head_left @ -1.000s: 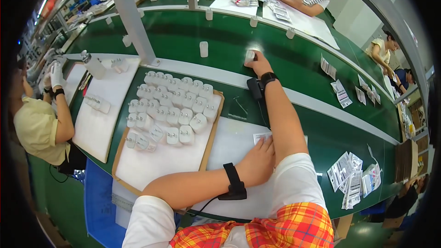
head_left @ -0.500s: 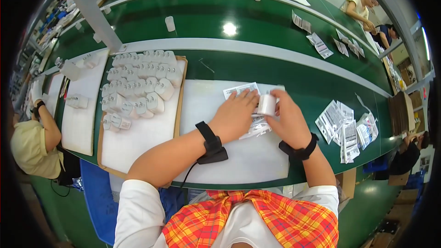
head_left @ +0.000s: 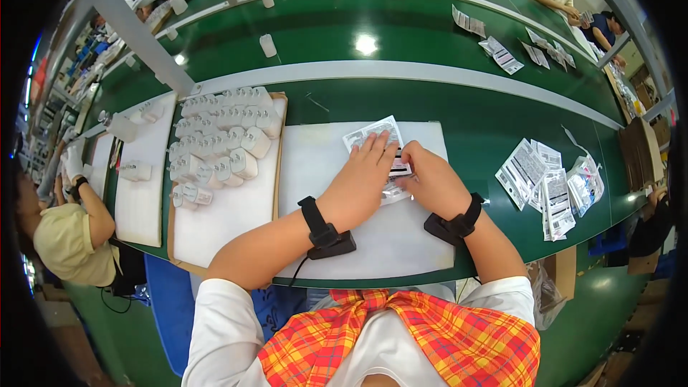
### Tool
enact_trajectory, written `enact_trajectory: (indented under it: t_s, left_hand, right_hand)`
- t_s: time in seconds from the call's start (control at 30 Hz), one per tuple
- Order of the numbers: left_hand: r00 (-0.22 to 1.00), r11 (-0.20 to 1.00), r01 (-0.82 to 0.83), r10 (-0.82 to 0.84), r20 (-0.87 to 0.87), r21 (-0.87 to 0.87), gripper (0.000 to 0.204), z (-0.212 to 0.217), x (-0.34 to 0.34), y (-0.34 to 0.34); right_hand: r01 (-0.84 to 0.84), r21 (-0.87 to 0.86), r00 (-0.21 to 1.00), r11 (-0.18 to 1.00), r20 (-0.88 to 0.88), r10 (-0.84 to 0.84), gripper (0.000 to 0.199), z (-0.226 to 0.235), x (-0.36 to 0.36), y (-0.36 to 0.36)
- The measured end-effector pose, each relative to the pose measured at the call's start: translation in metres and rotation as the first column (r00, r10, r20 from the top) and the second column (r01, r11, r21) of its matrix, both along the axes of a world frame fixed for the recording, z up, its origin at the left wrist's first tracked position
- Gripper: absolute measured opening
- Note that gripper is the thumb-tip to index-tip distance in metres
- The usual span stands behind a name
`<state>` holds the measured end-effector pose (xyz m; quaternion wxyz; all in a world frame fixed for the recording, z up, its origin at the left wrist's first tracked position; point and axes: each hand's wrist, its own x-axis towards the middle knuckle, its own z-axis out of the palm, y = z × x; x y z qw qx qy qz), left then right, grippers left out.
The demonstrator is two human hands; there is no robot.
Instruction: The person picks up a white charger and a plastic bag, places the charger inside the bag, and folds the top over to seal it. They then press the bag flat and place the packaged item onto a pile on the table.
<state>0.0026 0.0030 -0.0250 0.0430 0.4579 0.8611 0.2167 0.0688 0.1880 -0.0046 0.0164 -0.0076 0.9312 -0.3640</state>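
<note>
A printed plastic pouch (head_left: 373,129) with a clear lower end lies on the white mat (head_left: 337,244) in front of me. My left hand (head_left: 362,179) rests flat over it with the fingers stretched out, hiding much of its middle. At the pouch's right side my right hand (head_left: 433,183) is closed, its thumb and fingers pinching near the clear end. No charger shows between my hands; one could be hidden under them. White chargers with metal prongs (head_left: 215,143) stand in rows on a board to the left.
Printed pouches (head_left: 537,179) lie piled at right beside a clear bag (head_left: 586,185). A metal rail (head_left: 401,72) crosses the table beyond the mat. More pouches (head_left: 502,55) and a lone charger (head_left: 267,45) lie past it. A co-worker (head_left: 72,233) sits at left.
The white charger that my right hand held is out of sight. My right hand has curled in closer to the pouch. The pouch's printed upper part shows more.
</note>
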Motion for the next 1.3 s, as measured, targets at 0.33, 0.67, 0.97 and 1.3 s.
enact_trajectory:
  t_s: [0.33, 0.67, 0.97, 1.3]
  left_hand:
    - [0.950, 0.849, 0.086, -0.228, 0.214, 0.522, 0.047, 0.036, -0.024, -0.007]
    - [0.627, 0.672, -0.521, -0.116, 0.770, 0.526, 0.029, 0.001, -0.024, 0.007]
    - [0.909, 0.810, -0.236, -0.011, 0.418, 0.536, 0.018, 0.006, -0.043, 0.010]
    - [0.967, 0.967, 0.253, -0.251, -0.043, 0.043, 0.024, 0.007, -0.005, -0.009]
  right_hand:
    - [0.108, -0.964, 0.994, 0.244, 0.104, -0.029, 0.018, 0.004, 0.001, 0.018]
    - [0.255, -0.734, 0.965, 0.630, 0.232, -0.120, 0.027, -0.008, -0.002, 0.003]
    - [0.018, -0.647, 0.991, 0.762, -0.089, -0.099, 0.024, -0.017, -0.023, 0.054]
    - [-0.323, 0.346, 0.930, 0.881, -0.058, 0.364, 0.025, 0.022, 0.038, -0.014]
